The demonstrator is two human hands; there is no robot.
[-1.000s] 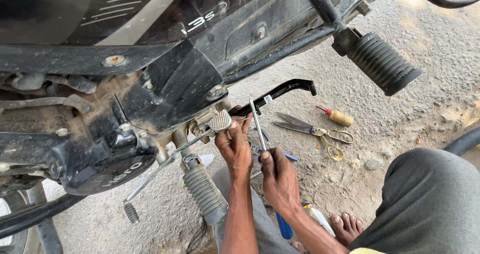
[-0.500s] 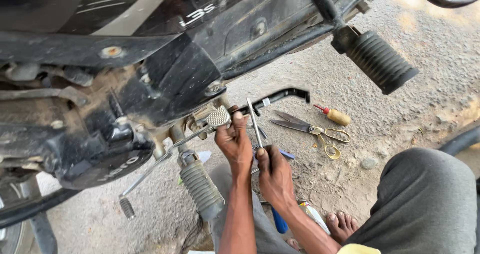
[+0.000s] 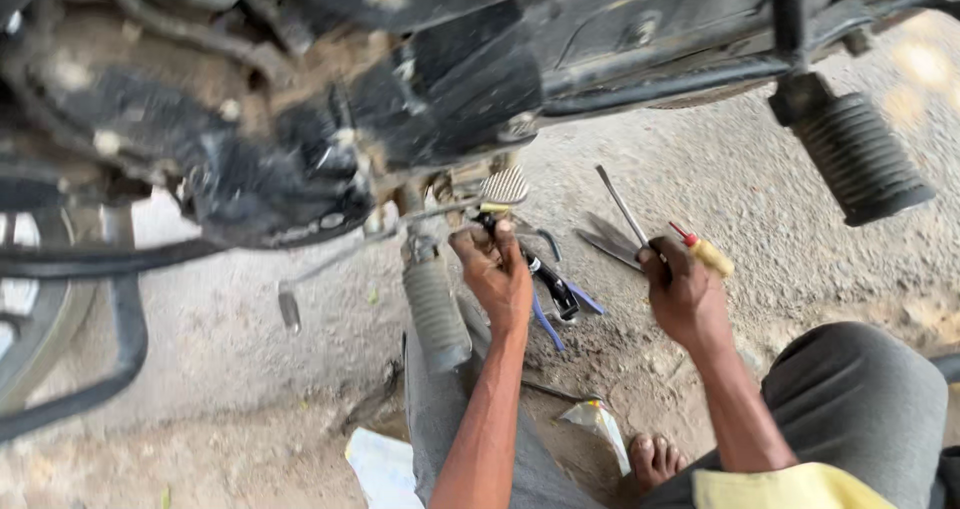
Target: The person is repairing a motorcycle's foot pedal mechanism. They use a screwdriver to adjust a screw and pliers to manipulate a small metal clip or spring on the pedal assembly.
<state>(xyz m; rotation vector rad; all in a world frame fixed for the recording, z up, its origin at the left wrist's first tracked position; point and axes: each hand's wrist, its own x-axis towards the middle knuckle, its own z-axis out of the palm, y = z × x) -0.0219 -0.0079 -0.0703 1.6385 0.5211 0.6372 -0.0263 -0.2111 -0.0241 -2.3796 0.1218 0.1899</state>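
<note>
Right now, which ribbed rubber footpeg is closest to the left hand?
The grey footpeg just beside the left hand; the black one sits far off, upper right.

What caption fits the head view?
Left hand reaches the motorcycle's ribbed metal pedal; right hand holds a thin metal rod.

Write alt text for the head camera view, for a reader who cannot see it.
Under a motorcycle on gritty ground, the left hand reaches up beside the ridged brake pedal, while the right hand holds a thin metal rod. A yellow-handled screwdriver and blue-handled pliers lie nearby.
</note>
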